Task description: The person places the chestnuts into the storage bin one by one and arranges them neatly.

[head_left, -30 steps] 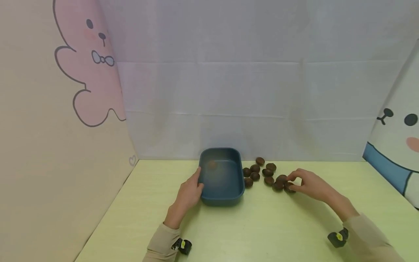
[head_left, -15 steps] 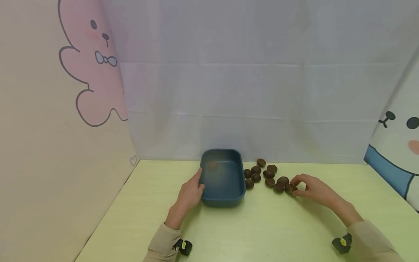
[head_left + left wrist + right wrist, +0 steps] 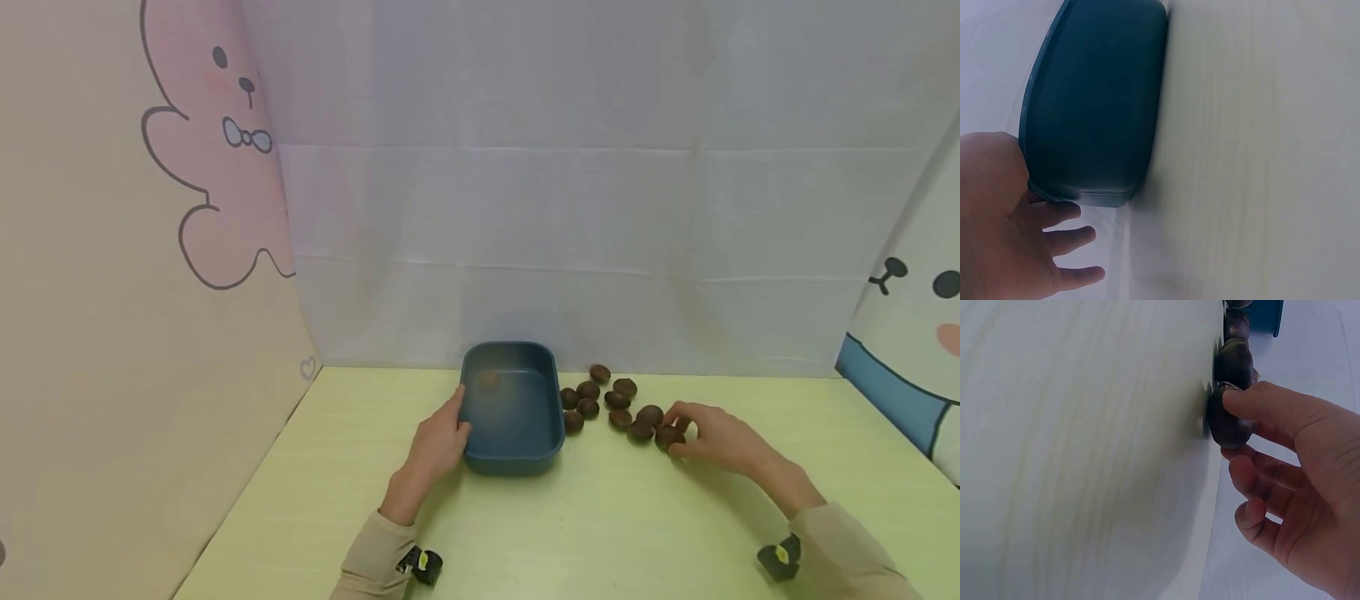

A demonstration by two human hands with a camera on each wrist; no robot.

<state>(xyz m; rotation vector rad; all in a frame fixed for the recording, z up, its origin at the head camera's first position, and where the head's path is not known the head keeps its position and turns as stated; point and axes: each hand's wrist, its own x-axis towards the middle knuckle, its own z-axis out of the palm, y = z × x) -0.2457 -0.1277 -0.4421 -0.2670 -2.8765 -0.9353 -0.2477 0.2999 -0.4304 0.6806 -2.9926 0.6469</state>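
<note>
A dark blue rectangular container (image 3: pixel 512 412) stands near the back of the table, one brown round thing showing inside it. My left hand (image 3: pixel 435 442) grips its left side, the thumb at the rim; in the left wrist view three fingertips (image 3: pixel 1071 240) spread out past its end wall. To the right, my right hand (image 3: pixel 720 437) pinches a brown chestnut (image 3: pixel 670 437) between thumb and fingers. The right wrist view shows the thumb lying on the front of this chestnut (image 3: pixel 1232 419), low at the table top, with the other fingers loosely curled below.
Several more chestnuts (image 3: pixel 618 418) lie in a loose cluster between the container and my right hand. A white cloth (image 3: pixel 585 208) hangs behind the pale yellow table (image 3: pixel 585 533). Printed walls with cartoon figures rise at the left and right.
My right thumb and fingers have closed on the outermost chestnut, which now sits slightly further right in the head view. The left hand stays on the container; the head view has shifted a little.
</note>
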